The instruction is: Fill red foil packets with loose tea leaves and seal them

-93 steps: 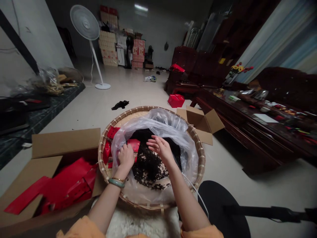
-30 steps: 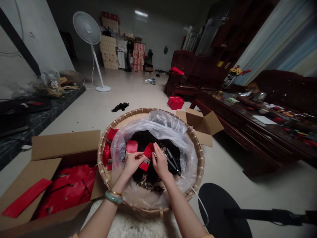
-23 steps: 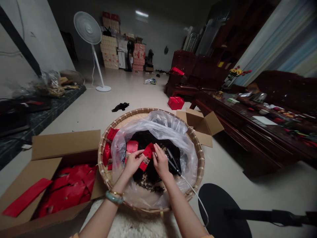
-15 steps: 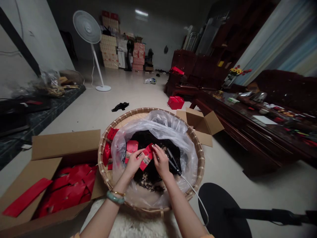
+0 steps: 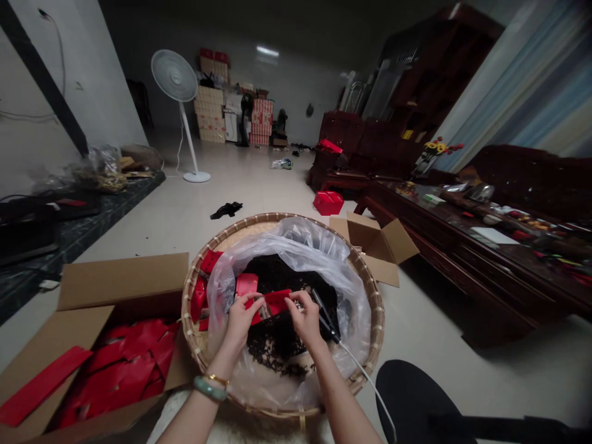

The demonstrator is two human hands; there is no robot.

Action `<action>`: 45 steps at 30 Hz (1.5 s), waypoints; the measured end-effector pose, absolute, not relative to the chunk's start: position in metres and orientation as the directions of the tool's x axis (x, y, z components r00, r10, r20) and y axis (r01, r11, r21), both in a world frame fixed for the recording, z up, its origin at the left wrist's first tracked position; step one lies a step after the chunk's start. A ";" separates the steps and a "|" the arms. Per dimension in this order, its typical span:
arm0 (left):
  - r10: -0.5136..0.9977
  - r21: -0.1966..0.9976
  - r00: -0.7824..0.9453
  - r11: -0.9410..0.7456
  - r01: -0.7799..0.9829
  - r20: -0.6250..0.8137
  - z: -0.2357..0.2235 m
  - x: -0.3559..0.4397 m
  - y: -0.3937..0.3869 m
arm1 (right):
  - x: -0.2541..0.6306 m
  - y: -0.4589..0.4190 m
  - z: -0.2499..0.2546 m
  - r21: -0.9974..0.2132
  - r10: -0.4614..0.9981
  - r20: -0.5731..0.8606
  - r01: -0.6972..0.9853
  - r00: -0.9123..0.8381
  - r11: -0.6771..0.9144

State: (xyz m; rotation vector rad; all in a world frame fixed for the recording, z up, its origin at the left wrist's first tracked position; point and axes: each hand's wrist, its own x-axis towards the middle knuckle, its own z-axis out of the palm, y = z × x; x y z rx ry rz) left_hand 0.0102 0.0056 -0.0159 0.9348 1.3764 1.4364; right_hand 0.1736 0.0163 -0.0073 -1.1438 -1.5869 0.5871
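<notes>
Bamboo weave forms the wide basket, lined with a translucent plastic bag around a dark, loose heap. Over the heap, the left hand and right hand sit either side of a small red packet, which has swung from a slant to nearly level since the previous frame. Left thumb and forefinger pinch its left end; right fingertips grasp the other, leaving its middle between them. Just beside the right hand lies a black corded tool.
</notes>
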 end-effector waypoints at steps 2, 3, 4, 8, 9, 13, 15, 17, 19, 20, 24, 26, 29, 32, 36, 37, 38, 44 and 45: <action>0.970 0.952 -0.204 0.068 -0.298 -0.134 -0.015 0.013 0.003 | 0.171 0.014 -0.005 -0.900 0.934 0.358 0.264 -0.003 0.346; 0.973 0.936 -0.179 0.075 -0.344 -0.143 -0.014 0.014 0.002 | 0.169 0.014 -0.004 -0.931 0.951 0.310 0.200 -0.012 0.306; 0.974 0.933 -0.178 0.069 -0.352 -0.139 -0.012 0.016 0.001 | 0.168 0.013 -0.003 -0.954 0.964 0.264 0.140 -0.026 0.265; 0.970 0.988 -0.242 -0.028 -0.152 -0.010 -0.006 0.016 -0.003 | 0.168 0.011 0.003 -0.994 0.979 0.107 0.008 -0.175 0.110; 0.972 0.995 -0.234 -0.052 -0.086 0.031 -0.005 0.015 -0.003 | 0.168 0.011 0.004 -0.997 0.974 0.073 -0.002 -0.217 0.075; 0.985 0.997 -0.160 -0.073 -0.007 0.071 -0.007 0.014 -0.005 | 0.173 0.012 0.007 -1.000 0.947 0.020 -0.006 -0.321 0.019; 0.990 0.997 -0.138 -0.049 -0.056 0.041 -0.009 0.014 -0.006 | 0.174 0.011 0.008 -0.999 0.941 0.035 -0.017 -0.337 0.031; 0.991 0.996 -0.129 -0.036 -0.079 0.026 -0.010 0.015 -0.007 | 0.174 0.009 0.008 -0.999 0.935 0.038 -0.049 -0.351 0.022; 0.992 0.997 -0.124 -0.040 -0.059 0.032 -0.010 0.014 -0.007 | 0.175 0.007 0.008 -0.997 0.923 0.020 -0.082 -0.384 -0.013; 0.992 0.998 -0.121 -0.045 -0.039 0.040 -0.010 0.014 -0.007 | 0.175 0.007 0.008 -0.995 0.914 0.004 -0.092 -0.405 -0.036; 0.991 0.998 -0.119 -0.053 0.020 0.055 -0.011 0.012 -0.008 | 0.178 0.006 0.009 -0.991 0.889 -0.048 -0.092 -0.454 -0.100; 0.991 0.998 -0.117 -0.055 0.033 0.059 -0.011 0.012 -0.008 | 0.179 0.005 0.010 -0.991 0.875 -0.046 -0.090 -0.482 -0.102; 0.993 0.996 -0.094 -0.070 0.054 0.075 -0.009 0.012 -0.009 | 0.179 0.002 0.009 -0.994 0.872 -0.045 -0.066 -0.487 -0.089; 0.992 0.996 -0.093 -0.076 0.052 0.081 -0.005 0.012 -0.010 | 0.178 0.001 0.004 -0.992 0.893 -0.094 -0.039 -0.440 -0.124; 0.982 0.993 -0.162 -0.089 0.075 0.100 -0.006 0.009 -0.008 | 0.177 -0.001 -0.002 -0.981 0.889 -0.102 -0.104 -0.447 -0.165; 0.978 0.989 -0.174 -0.100 0.109 0.118 -0.007 0.008 -0.007 | 0.177 -0.002 -0.002 -0.979 0.882 -0.091 -0.123 -0.462 -0.166; 0.975 0.983 -0.176 -0.112 0.147 0.137 -0.008 0.006 -0.005 | 0.177 -0.003 -0.001 -0.978 0.877 -0.082 -0.132 -0.473 -0.163; 0.910 0.776 -0.099 -0.281 0.565 0.402 -0.013 0.001 -0.008 | 0.175 -0.003 0.002 -0.996 0.912 -0.037 -0.057 -0.409 -0.066; 0.883 0.683 -0.031 -0.339 0.647 0.468 -0.013 0.002 -0.011 | 0.175 -0.002 0.001 -0.997 0.914 -0.039 -0.041 -0.403 -0.060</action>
